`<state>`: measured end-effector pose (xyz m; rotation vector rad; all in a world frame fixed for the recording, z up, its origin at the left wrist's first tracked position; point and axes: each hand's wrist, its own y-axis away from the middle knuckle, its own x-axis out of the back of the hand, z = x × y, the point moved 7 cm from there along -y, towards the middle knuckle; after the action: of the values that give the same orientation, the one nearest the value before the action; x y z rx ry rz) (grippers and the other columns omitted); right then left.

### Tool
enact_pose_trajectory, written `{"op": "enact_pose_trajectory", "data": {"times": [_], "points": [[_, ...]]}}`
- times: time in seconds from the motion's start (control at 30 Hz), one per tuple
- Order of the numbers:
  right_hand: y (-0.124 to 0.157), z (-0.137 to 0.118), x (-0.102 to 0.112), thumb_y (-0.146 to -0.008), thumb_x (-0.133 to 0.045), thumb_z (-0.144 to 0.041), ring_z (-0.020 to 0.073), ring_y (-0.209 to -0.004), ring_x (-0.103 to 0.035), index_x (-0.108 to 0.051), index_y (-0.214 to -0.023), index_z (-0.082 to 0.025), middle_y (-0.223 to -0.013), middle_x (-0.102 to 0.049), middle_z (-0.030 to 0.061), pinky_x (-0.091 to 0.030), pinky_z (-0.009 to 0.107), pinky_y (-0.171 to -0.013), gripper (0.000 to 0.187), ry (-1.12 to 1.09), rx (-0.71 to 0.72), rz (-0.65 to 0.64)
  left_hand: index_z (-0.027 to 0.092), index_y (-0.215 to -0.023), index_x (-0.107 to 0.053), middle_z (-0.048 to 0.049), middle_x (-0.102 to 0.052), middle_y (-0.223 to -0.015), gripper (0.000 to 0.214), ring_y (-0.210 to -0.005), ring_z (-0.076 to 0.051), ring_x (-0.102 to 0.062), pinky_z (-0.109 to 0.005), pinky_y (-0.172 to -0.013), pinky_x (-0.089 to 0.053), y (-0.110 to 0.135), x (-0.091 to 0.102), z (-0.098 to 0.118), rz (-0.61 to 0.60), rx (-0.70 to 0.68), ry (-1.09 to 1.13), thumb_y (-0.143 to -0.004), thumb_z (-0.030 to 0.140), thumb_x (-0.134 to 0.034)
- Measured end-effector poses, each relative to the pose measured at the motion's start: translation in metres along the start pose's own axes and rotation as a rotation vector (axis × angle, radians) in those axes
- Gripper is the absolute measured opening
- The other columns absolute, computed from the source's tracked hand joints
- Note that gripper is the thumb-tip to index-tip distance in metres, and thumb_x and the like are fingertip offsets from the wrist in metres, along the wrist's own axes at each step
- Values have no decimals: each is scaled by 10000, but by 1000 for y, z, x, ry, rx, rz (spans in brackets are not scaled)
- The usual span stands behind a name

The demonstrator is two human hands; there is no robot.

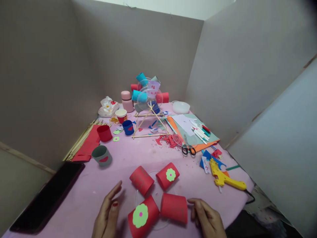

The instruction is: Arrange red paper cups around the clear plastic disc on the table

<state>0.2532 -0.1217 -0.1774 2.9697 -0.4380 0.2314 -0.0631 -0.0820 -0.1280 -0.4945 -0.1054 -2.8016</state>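
Four-way around a clear plastic disc [157, 194] lie red paper cylinders, their ends hidden from me. A plain one [174, 208] is at the lower right and a gold-patterned one [141, 180] at the upper left. The other two, at the upper right [165, 176] and lower left [143, 216], carry green paper flowers. My left hand [107, 211] stands open left of them, thumb and fingers apart, holding nothing. My right hand [207, 216] points its index finger at the plain cylinder's right end; contact is unclear. Its other fingers are loosely bent, with nothing visible in them.
A stick frame [151, 120] with a wheel of coloured cups [150, 94] stands at the back. Grey [102, 156], red [104, 133] and blue [128, 127] cups are left. Scissors [188, 149], markers [201, 131] and a yellow glue gun [226, 178] lie right; a black tablet-like slab [48, 198] lies left.
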Motion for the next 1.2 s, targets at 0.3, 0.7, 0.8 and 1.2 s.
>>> {"op": "enact_pose_trajectory", "data": {"times": [0.3,0.7,0.8,1.2], "points": [[-57,-38,-19,-851,-501,-551,118,-506,-426,-496,-1179,-158,-609,-525,-43,-339,217,-480,511,-185,-13,-95,234,-1355,-413,-50,-407,-1465,578,-1342,-221,-349,-419,-1138,-207,-39,-30,17,-147,7,-1,-874,554,-398],[-64,-31,-38,-811,-551,-550,137,-537,-503,-572,-1088,-139,-603,-540,-29,-373,235,-497,496,-142,-42,-176,179,-1329,-458,-80,-467,-1427,607,-1321,-234,-393,-437,-1136,-211,-31,-46,14,-194,24,6,-858,560,-415],[-65,-31,-39,-806,-550,-564,143,-544,-500,-575,-1087,-141,-602,-535,-29,-369,237,-501,509,-134,-42,-181,177,-1325,-459,-90,-467,-1424,598,-1323,-238,-390,-443,-1133,-215,-34,-49,13,-193,16,-1,-860,551,-419],[-20,-33,-19,-703,-611,-663,292,-1057,-559,-492,-1271,-230,-1208,-558,126,-464,353,-860,723,169,400,-186,329,-1401,-291,-79,-413,-1452,732,-1300,-304,-418,-451,-1024,-406,10,-35,11,-370,-533,-378,-760,477,-612]]}}
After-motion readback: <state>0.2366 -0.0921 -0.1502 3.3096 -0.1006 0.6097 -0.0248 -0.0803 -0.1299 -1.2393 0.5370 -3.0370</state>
